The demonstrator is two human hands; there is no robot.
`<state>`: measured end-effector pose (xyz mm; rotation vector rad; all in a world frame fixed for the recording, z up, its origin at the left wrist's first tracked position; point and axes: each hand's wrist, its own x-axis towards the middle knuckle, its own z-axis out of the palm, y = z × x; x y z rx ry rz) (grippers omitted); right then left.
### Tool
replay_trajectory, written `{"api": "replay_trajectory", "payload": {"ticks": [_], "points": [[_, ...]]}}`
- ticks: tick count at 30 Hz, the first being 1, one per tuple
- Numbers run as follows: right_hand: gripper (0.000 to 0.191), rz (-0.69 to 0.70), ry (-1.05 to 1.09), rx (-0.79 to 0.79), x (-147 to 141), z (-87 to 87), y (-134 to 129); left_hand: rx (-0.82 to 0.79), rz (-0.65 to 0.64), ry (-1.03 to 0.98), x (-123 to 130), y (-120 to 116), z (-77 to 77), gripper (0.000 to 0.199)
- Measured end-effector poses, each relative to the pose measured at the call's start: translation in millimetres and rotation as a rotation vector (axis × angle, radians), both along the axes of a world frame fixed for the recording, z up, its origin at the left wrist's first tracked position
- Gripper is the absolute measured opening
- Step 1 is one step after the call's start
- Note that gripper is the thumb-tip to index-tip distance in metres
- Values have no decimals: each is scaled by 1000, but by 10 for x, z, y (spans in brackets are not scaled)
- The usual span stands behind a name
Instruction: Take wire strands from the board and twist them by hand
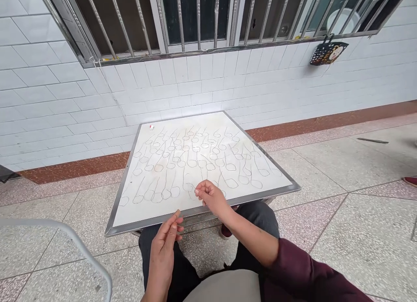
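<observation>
Many thin dark wire loops with long straight tails (232, 183) lie in rough rows across a white tabletop (143, 215). My right hand (210, 194) is over the near part of the tabletop among the loops, thumb and forefinger pinched together. Whatever is between those fingertips is too fine to make out. Just off the table's near edge is my left hand (166, 237), its thumb pressed toward the forefinger and the other fingers curled. A small tan patch shows at its forefinger tip. I cannot tell what, if anything, this hand holds.
A grey metal rim (260, 194) edges the table. A small red-and-white object (151, 127) sits at its far left corner. Behind stands a tiled wall with a barred window (198, 19) and a hanging black basket (328, 53). A grey curved tube (81, 245) is at left.
</observation>
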<state>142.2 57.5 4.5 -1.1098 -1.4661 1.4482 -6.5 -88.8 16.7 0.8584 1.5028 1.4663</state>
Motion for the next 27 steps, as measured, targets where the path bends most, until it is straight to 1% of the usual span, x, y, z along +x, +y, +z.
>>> {"api": "replay_trajectory", "payload": {"ticks": [5,7,10,14,18,22,27], "points": [[5,-55,-197,-15,-19,-159,596,-30,-13,-19,-15,-7,-37,55],[2,-53,-271,-29,-55,-216,763,-43,-18,-28,-18,-6,-48,55],[0,-34,-373,-42,-120,-290,918,-64,-20,-43,-29,8,-68,56],[1,-15,-489,-29,-181,-370,1007,-82,-15,-61,-42,42,-92,58],[5,-8,-579,6,-188,-426,1037,-90,-50,-40,-49,68,-116,54],[9,12,-642,36,-175,-457,1045,-124,-82,-21,-58,75,-137,54],[19,25,-718,73,-173,-463,1044,-133,-86,-23,-63,80,-137,55]]}}
